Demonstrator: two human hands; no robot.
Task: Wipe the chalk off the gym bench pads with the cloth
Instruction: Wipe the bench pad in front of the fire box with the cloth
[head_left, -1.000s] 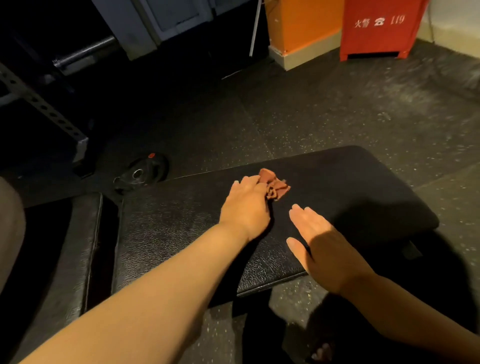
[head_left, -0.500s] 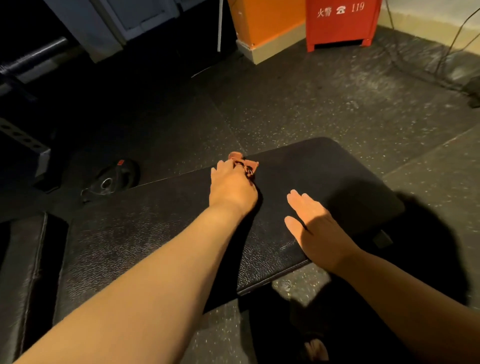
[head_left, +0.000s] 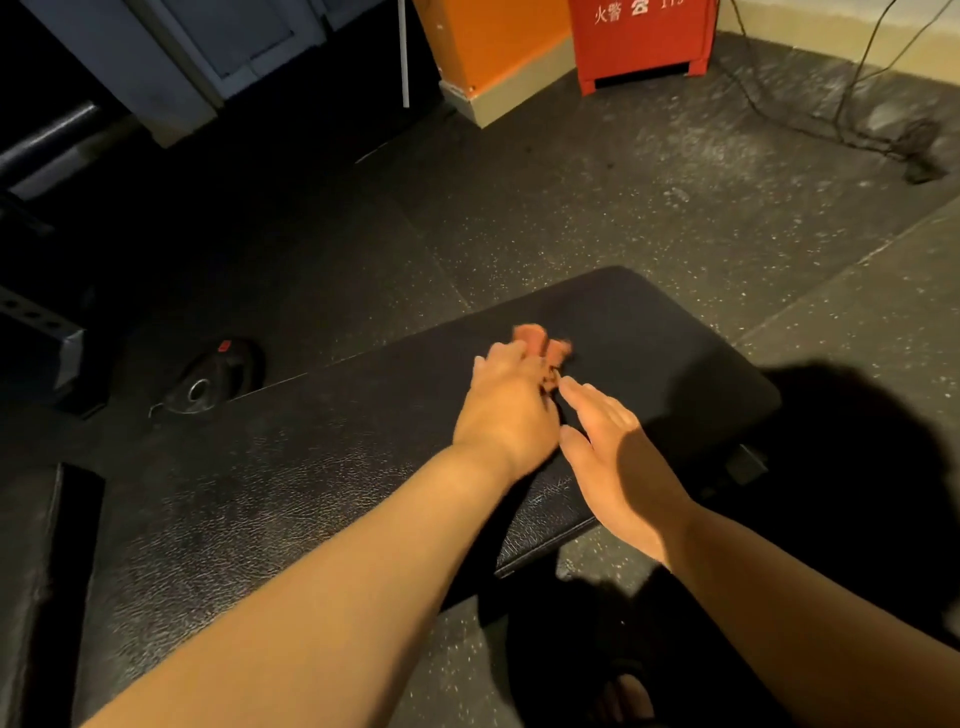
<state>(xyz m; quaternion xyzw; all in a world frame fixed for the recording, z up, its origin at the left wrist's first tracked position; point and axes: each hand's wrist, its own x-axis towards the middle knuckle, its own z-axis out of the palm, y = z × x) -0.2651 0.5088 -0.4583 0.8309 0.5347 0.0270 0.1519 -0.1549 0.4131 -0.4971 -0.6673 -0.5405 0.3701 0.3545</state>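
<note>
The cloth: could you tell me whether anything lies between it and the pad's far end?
Nothing visible does: the bench pad beyond the cloth is bare, and the right hand lies beside the left hand.
</note>
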